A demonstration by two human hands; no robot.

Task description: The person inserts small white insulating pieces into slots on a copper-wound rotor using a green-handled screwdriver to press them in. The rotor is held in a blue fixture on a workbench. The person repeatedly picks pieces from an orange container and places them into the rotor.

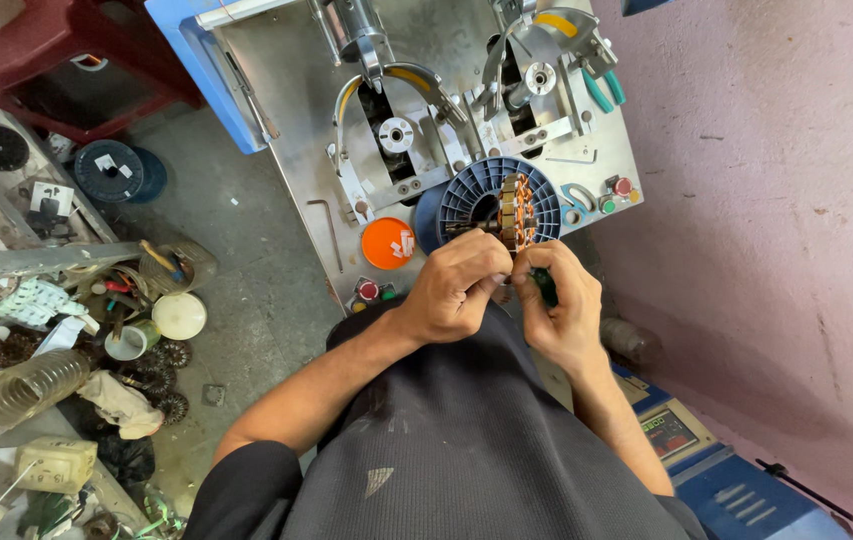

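Above the lap, close to the chest, a wound stator [516,210] with copper coils was held up by both hands; the left hand [456,285] was closed around its lower side, fingers curled tight, and the right hand [564,305] was clamped on a green-handled tool [544,287] whose tip was hidden between the two hands; whether the tip touched the windings could not be told. A slip of that tool was judged the chief risk, since the fine copper wire could be nicked or a fingertip of the left hand caught, both hands being pressed together. Just behind the stator a blue spool [486,190] and an orange lid [387,243] lay on the steel machine plate [286,130], whose front edge stood near the knuckles; little room was left forward. To the right a pink wall [766,200] closed in near the elbow; to the left a cluttered shelf [56,330] of parts stood well apart across bare floor, where freer movement was judged possible.
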